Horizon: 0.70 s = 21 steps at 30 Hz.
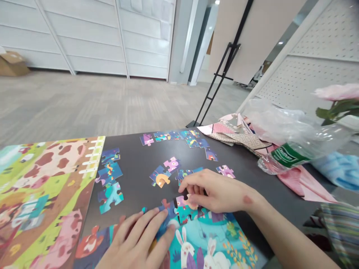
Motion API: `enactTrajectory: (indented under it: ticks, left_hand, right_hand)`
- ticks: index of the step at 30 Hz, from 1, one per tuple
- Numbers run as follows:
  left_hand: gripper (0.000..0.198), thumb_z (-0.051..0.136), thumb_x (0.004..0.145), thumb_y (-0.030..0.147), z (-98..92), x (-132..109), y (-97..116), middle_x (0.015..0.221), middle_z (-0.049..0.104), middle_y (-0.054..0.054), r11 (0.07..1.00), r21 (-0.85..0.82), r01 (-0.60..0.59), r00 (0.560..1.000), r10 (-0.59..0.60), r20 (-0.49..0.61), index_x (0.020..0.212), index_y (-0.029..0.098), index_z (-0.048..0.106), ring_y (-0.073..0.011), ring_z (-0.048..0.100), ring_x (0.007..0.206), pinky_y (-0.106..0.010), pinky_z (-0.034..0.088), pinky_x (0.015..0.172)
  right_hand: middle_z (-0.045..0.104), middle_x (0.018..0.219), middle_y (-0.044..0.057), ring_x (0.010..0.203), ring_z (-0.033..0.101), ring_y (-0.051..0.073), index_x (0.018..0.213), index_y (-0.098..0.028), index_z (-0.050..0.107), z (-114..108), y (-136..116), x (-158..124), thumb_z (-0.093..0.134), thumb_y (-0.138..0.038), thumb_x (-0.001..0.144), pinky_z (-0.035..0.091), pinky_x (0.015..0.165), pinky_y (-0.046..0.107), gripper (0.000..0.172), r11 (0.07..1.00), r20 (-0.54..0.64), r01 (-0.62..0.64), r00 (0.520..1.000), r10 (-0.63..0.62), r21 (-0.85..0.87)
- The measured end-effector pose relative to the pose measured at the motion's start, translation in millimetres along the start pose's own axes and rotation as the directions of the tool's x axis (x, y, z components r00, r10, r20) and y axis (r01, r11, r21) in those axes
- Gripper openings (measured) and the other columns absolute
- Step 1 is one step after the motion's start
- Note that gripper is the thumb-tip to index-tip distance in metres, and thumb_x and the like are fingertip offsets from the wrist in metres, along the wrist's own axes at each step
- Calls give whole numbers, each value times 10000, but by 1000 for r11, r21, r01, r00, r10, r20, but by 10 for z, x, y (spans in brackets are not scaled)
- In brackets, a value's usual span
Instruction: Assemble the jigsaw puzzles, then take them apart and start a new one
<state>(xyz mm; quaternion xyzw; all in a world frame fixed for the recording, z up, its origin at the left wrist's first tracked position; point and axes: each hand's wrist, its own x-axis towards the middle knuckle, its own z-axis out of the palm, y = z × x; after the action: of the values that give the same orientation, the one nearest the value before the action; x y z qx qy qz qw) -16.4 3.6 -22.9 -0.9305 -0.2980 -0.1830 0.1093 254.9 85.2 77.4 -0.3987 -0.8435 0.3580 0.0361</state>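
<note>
A partly joined jigsaw puzzle point(187, 239) with white rabbits on teal lies at the table's near edge. My left hand point(140, 235) rests on its left part, fingers stretched and slightly spread. At the puzzle's upper edge, my right hand point(209, 188) has its fingers curled together on a pink and teal puzzle piece point(183, 209). That piece touches the joined part; whether it is fully seated cannot be made out. Just beyond are loose pieces, including an orange-and-blue piece point(161, 176), a pink piece point(172, 164) and a purple piece point(226, 171).
A farm picture board point(64, 168) covers the left side. Loose pieces point(110, 172) lie beside it, and a joined strip point(174, 135) lies at the far edge. To the right are a plastic bottle point(291, 153), patterned cloth point(241, 134) and a pink flower point(336, 92).
</note>
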Motion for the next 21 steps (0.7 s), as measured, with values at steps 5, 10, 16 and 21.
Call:
enactTrajectory:
  ticks: [5,10,16,21]
  left_hand:
    - [464,545,912,221,3,11,7,1362,637,4,998,60,-20,1000,19,11,1356,351,569,-232,567,1196,-333,405,984]
    - [436,538,934,234,6,6,6,1369,628,3,1000,20,-5,1000,5,6,1356,343,564,-225,565,1206,-315,385,1015]
    - [400,512,963,222,-27,7,8,1363,619,13,997,-65,41,999,-40,16,1339,348,562,-209,573,1191,-300,360,1046]
    - [342,535,953,238,-89,88,14,1297,650,6,1000,11,6,1000,-5,-23,1277,317,611,-217,546,1183,-307,337,1021]
  right_hand:
    - [726,746,-21,681,674,128,1135,-202,701,-11,6,21,474,-68,935,501,723,239,331,994,15,93,995,-94,61]
    - [729,747,-2,662,669,138,1119,-190,719,3,30,31,480,-111,950,503,684,245,303,993,0,89,996,-89,78]
    - [708,788,12,722,652,141,1205,-186,698,4,24,38,454,-126,968,498,703,251,344,987,-43,132,991,-129,91]
    - [689,776,17,766,632,151,1253,-179,688,-2,7,47,434,-109,972,493,753,281,385,985,-44,143,989,-139,95]
